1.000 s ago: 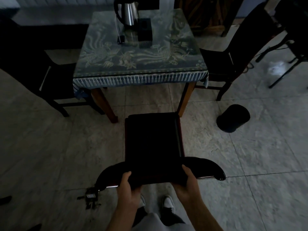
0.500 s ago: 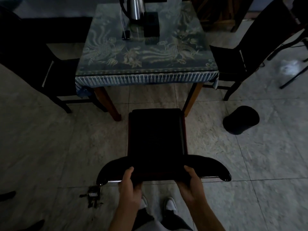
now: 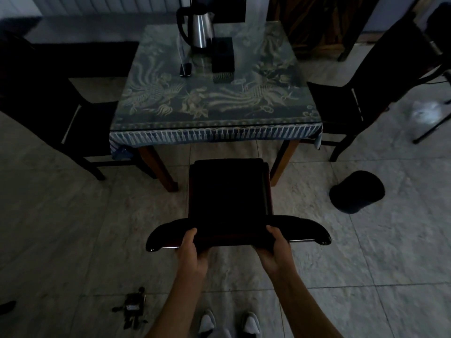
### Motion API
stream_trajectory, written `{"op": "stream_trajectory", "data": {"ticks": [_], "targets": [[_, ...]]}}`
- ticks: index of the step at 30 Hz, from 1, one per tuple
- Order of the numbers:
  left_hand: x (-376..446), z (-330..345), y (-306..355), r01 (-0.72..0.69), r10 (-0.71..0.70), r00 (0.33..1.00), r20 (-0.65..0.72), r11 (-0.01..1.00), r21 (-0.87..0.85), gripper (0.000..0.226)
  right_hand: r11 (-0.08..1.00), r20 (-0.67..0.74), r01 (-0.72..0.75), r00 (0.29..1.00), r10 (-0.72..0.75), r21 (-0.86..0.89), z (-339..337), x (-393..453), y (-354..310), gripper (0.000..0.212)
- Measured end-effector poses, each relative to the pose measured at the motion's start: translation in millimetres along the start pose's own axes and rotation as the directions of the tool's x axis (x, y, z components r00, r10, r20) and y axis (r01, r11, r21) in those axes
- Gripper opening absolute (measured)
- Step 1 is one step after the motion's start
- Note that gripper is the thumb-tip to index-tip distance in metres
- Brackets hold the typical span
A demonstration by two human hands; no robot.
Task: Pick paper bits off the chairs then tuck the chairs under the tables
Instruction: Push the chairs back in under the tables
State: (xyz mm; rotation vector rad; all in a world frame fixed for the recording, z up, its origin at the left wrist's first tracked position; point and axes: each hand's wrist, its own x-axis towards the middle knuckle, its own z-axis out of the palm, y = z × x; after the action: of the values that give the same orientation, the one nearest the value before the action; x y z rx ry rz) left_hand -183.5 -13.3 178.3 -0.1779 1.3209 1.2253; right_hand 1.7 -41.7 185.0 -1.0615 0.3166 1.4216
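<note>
The left hand [image 3: 192,250] and right hand [image 3: 275,247] both grip the curved top rail of the dark chair [image 3: 229,191], fingers curled round it. The chair stands on the tiled floor just before the table [image 3: 214,113], its seat running lengthwise toward the table's near edge, front between the two near legs.

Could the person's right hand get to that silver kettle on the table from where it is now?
Probably not. The right hand grips the chair back, and the kettle stands at the table's far side, beyond the chair and most of the tabletop.
</note>
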Motion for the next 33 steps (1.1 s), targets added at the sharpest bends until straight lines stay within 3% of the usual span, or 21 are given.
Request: {"op": "stream_trajectory", "data": {"ticks": [6,19,33], "targets": [[20.8,36.7,16.0,0.016,-0.016,1.0,0.003,0.999,0.043,0.036,1.0,-0.022,-0.003,1.0,0.003,0.02,28.6,31.4,-13.2,0.055],[61.0,87.8,35.5,-0.004,0.004,1.0,-0.025,0.999,0.032,0.052,1.0,0.007,0.016,1.0,-0.016,0.009,68.6,83.5,-32.9,0.036],[86.3,117.9,52.2,0.008,-0.008,1.0,0.008,0.999,0.032,0.049,1.0,-0.027,0.017,1.0,-0.016,0.023,99.6,112.3,-41.4,0.05]]}}
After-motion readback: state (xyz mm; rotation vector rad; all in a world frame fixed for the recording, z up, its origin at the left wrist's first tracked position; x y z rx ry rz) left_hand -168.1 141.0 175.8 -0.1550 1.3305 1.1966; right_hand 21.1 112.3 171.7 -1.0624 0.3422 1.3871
